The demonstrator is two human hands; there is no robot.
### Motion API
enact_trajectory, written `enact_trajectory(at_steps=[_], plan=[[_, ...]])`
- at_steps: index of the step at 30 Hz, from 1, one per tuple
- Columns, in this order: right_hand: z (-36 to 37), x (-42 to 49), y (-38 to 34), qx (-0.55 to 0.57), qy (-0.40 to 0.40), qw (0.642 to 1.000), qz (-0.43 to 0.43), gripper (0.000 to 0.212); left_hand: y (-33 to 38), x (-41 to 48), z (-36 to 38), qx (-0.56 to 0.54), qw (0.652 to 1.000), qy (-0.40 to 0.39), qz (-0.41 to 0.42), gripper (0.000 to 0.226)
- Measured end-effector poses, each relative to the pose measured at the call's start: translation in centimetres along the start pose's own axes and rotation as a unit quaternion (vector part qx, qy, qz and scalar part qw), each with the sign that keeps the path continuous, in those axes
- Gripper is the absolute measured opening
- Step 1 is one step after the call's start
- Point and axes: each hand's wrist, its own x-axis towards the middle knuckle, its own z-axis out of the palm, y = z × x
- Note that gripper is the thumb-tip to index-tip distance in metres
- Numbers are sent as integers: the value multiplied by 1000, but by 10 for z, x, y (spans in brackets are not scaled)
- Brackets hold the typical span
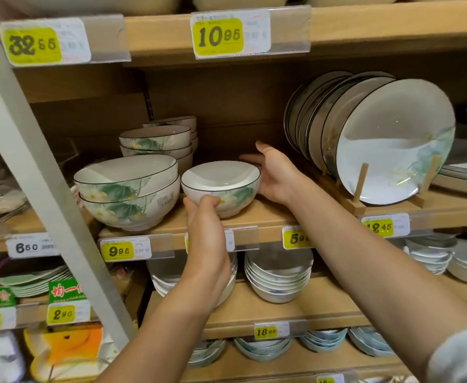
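Bare forearms, one trailing a pale sleeve [460, 357], reach up to a shop's wooden shelf [268, 214], where a small bowl [221, 179] with a dark rim and green leaf print sits near the front edge. It stands between stacked larger bowls [127, 189] and plates [392, 139] standing on edge in a wooden rack [362, 181]. The left hand [207, 230] grips the bowl's near wall, thumb and fingers curled against it; the right hand [273, 175] lies flat along its far side, fingers straight and together, thumb raised. Yellow price tags [124, 250] line the shelf front
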Motion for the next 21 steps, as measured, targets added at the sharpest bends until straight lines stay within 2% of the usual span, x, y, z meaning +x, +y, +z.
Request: enact_trajectory(at_steps=[3, 6, 9, 12, 15, 21], plan=[[2, 1, 3, 3, -23, 1000, 6, 52, 7, 8, 3, -10, 1000, 9, 6, 61], [-2, 4, 7, 15, -11, 1000, -7, 48, 10, 10, -4, -13, 1000, -3, 2, 56], [-6, 7, 8, 9, 5, 1000, -12, 45, 4, 3, -14, -29, 1000, -7, 9, 57], [0, 6, 7, 22, 2, 1000, 6, 43, -1, -11, -16, 5, 999, -40, 27, 73], [6, 6, 6, 31, -9, 999, 17, 44, -4, -17, -9, 34, 998, -41, 44, 64], [4, 5, 8, 47, -24, 998, 23, 46, -4, -20, -5, 49, 996, -31, 63, 62]])
